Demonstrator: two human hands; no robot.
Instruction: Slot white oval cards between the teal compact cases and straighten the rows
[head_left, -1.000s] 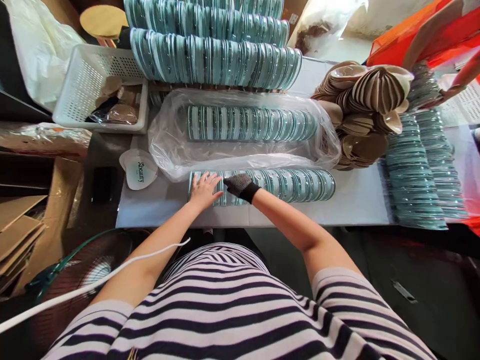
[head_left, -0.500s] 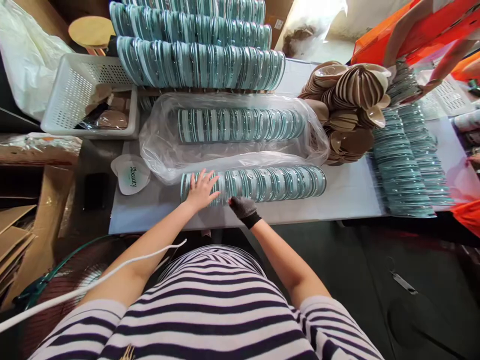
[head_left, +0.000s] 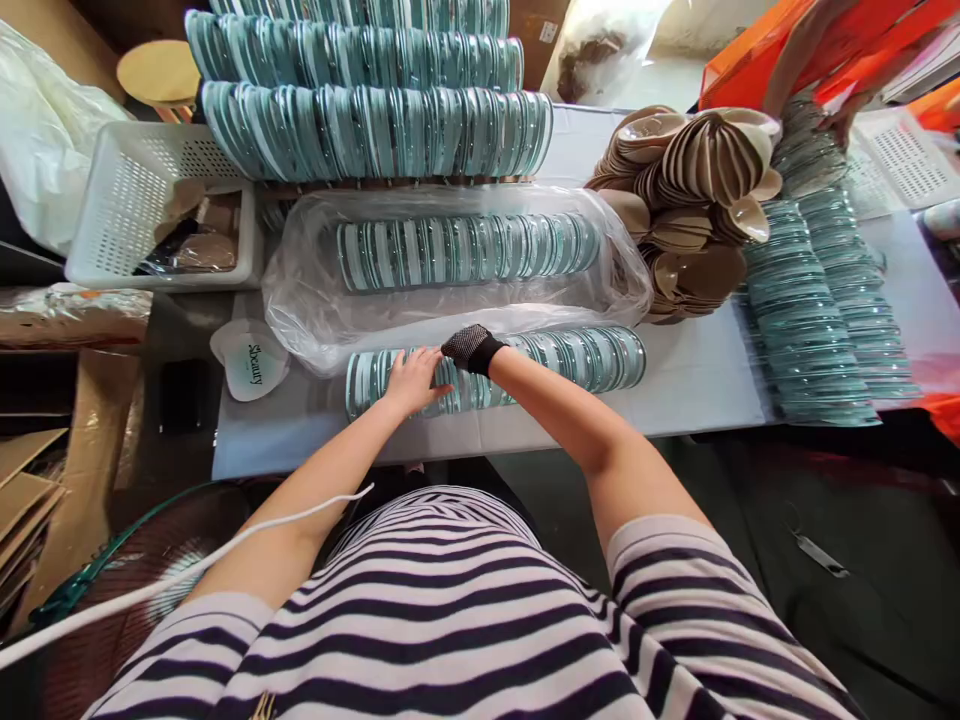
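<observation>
A row of clear, teal-tinted rounded plastic pieces (head_left: 592,358) stands on edge along the front of the table. My left hand (head_left: 414,384) is bare and lies over the left half of this row, fingers stretched and thumb apart. Close beside its fingertips, my right hand (head_left: 471,350), in a dark glove, bends over the row's far side. Its fingers look drawn together, and what they hold, if anything, is hidden. Behind both hands, a clear plastic bag (head_left: 300,315) lies spread around a second row of the same pieces (head_left: 465,250).
Long stacked rows of similar pieces (head_left: 375,130) fill the back. A white basket (head_left: 90,240) and a white printed card (head_left: 249,360) are at left. Brown shell-shaped pieces (head_left: 701,275) and more clear stacks (head_left: 806,320) stand at right, near another person's arms (head_left: 799,55). A white cable (head_left: 247,525) crosses my left arm.
My right hand has moved from the row's near side up over it to the far side. My left hand has shifted slightly right and down, its fingers less spread.
</observation>
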